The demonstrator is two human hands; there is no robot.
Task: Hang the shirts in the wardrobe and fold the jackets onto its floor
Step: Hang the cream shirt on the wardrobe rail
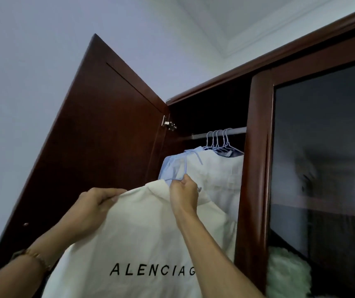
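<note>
Pale wall (21,61), white ceiling (226,14), moulded cornice (258,33).

**Wardrobe rail and its load**

I face the wardrobe (258,147), dark red-brown wood, with its left door (112,136) swung open. A pale metal rail (200,135) runs across the upper compartment. Several light blue wire hangers (217,139) hook over the rail, bunched close together toward its right end. A white garment (219,175) and a light blue shirt (170,166) hang from them, touching each other.
</note>
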